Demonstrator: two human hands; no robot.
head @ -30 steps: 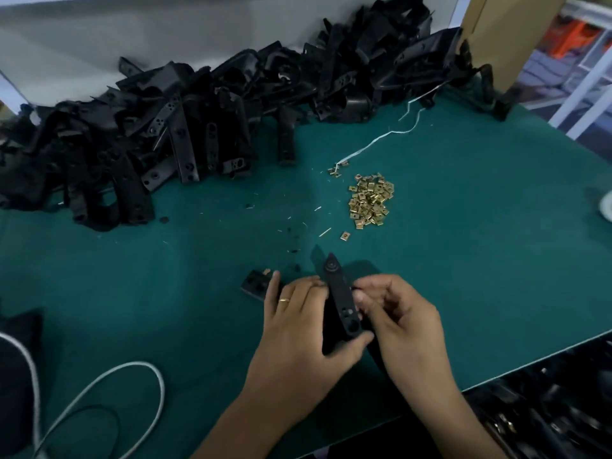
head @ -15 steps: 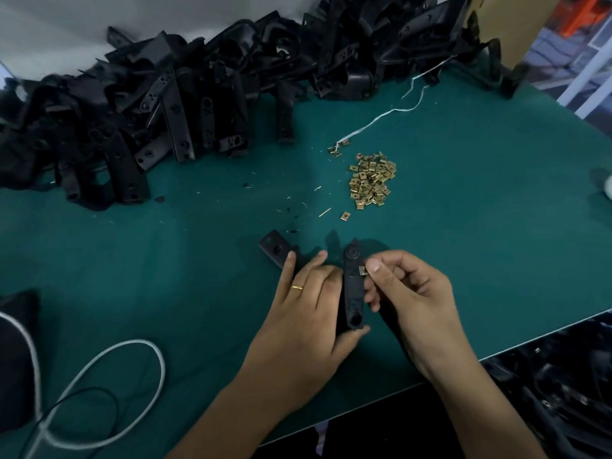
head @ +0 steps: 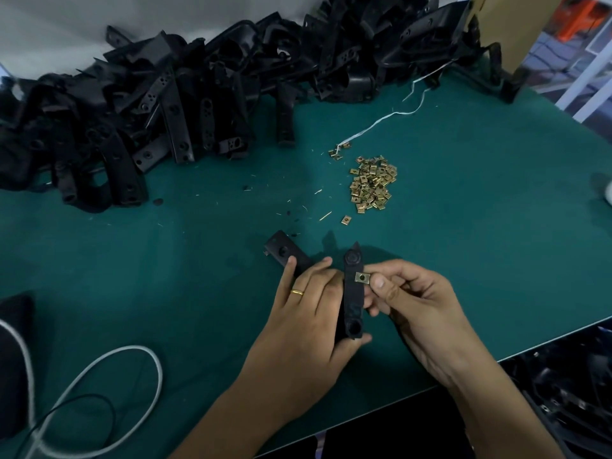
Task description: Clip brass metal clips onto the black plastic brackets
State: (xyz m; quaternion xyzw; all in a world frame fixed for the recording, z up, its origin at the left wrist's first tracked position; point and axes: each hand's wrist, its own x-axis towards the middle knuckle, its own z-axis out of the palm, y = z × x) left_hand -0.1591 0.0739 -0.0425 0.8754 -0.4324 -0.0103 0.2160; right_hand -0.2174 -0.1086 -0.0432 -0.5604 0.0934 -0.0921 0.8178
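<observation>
Clip [head: 362, 277] sits at the bracket [head: 352, 294] edge, pinched by the right hand [head: 410, 303]; left hand [head: 311, 313] grips the bracket. Big pile [head: 198, 104] seems undone.

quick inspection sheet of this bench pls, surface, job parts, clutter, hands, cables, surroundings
surface: green mat, intact where seen
job's things: bracket held upright; clip at its right edge; clip pile; bracket heap at back; second bracket under left fingers
clutter: slivers and black bits; stray clip
grippers: left hand grips bracket; right hand pinches clip
cables: white cable near left; white string
surroundings: black parts below right edge
</observation>
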